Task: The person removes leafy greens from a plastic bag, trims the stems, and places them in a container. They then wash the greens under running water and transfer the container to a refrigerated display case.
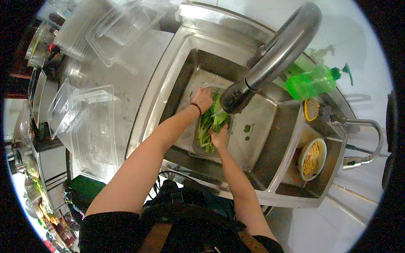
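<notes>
Leafy green vegetables [205, 126] lie in a clear plastic container [195, 146] on the floor of the stainless steel sink [259, 126]. My left hand [203, 98], with a dark red beaded bracelet at the wrist, is at the container's far left side, its fingers over the rim by the leaves. My right hand [220, 137] is among the greens at the right side, its fingertips hidden by leaves. Whether either hand grips leaves or container is hard to tell. Above the greens hangs the dark faucet spout [235, 98]. Loose leaf bits [247, 129] lie on the sink floor to the right.
A bowl of noodles [311, 159] sits in the small right basin, below a second faucet [357, 161]. A green soap pump bottle [311, 82] and a yellow-edged scrubber [311, 110] are at the right. Clear plastic containers [93, 132] stand on the left steel counter [126, 72].
</notes>
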`<state>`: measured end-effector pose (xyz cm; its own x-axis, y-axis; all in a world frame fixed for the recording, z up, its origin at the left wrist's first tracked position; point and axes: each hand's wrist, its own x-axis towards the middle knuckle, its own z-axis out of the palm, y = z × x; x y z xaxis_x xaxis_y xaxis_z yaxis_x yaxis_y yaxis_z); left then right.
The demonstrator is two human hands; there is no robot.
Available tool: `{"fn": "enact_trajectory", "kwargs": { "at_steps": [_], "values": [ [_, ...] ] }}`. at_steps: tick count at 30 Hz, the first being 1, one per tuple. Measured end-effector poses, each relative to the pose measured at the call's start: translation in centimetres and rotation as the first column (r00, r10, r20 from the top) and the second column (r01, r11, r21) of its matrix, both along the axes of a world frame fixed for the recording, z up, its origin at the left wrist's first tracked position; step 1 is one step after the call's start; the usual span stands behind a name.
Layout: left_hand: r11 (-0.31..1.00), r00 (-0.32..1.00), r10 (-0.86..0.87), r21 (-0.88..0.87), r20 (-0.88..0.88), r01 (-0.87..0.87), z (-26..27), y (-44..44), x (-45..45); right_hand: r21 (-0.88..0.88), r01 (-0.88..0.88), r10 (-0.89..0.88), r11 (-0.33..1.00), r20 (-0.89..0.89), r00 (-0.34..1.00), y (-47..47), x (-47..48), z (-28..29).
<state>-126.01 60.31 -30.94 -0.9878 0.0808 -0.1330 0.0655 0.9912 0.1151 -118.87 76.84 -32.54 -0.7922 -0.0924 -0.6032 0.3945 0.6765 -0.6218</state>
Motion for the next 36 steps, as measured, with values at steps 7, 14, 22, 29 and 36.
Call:
{"fn": "enact_trajectory", "kwargs": {
  "at_steps": [7, 14, 22, 29, 36],
  "values": [
    [0.946, 0.933, 0.27, 0.118, 0.238, -0.304, 4.5, 1.5, 3.9, -0.173, 0.053, -0.118, 0.984, -0.394, 0.911, 1.2, 0.3, -1.9],
    [0.875, 0.792, 0.22, 0.243, 0.569, -0.418, 2.1, 5.1, 10.9, 0.105, -0.213, 0.229, 0.971, -0.177, 0.957, -0.1, -1.2, 2.0],
    [0.583, 0.713, 0.658, 0.437, 0.24, -0.685, 1.8, 3.7, 13.4, 0.369, -0.157, 0.181, 0.916, -0.032, 0.983, -3.4, 1.3, 1.2],
    [0.502, 0.546, 0.47, 0.299, 0.694, -0.812, 0.9, 2.7, 13.3, 0.569, -0.173, 0.322, 0.804, -0.173, 0.931, -4.8, 0.4, 0.3],
    [0.317, 0.466, 0.212, 0.39, 0.859, -0.864, -7.3, 1.1, 13.1, 0.039, -0.101, 0.099, 0.994, 0.049, 0.994, -1.3, -3.2, 3.7]
  ]
}}
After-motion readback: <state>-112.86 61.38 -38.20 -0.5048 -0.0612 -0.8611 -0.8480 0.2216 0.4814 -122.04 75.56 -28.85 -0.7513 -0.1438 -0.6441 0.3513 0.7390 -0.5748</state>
